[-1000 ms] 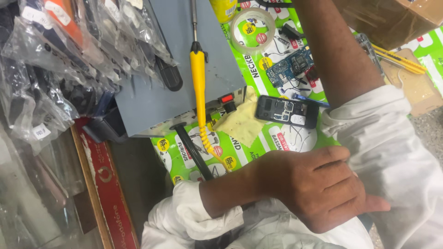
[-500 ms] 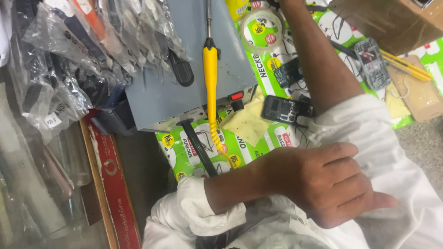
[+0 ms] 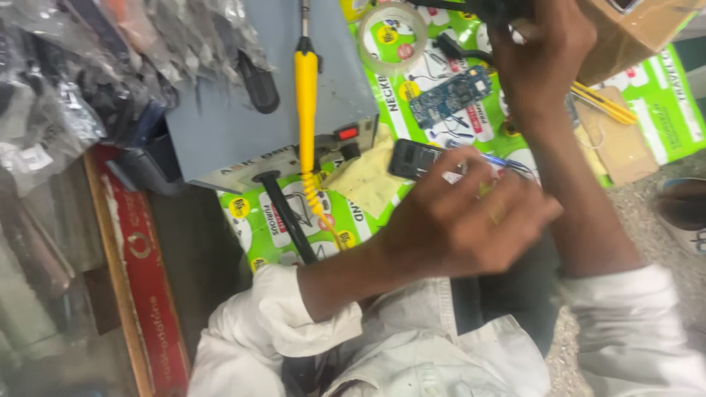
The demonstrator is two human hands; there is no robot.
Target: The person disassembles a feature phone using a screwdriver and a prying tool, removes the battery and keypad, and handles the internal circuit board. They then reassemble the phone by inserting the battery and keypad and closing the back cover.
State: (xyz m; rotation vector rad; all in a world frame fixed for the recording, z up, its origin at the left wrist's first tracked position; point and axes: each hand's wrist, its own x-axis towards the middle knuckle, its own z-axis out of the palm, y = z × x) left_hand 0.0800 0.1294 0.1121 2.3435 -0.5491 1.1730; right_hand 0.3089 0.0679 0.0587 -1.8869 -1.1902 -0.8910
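Phone (image 3: pixel 415 159), dark and flat, lies under the curled, empty left hand (image 3: pixel 463 220); right hand's (image 3: pixel 540 51) grip unclear.

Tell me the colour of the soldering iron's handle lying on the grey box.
Yellow: the soldering iron handle shows clearly in the head view.

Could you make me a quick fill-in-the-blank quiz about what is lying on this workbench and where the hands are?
1. The soldering iron lying on the grey box has a ____ handle.
2. The roll of clear tape lies on a printed sheet that is mostly ____.
3. The left hand hovers by a small dark ____.
4. The right hand reaches up beside a brown ____ box.

Missing words: yellow; green; phone; cardboard
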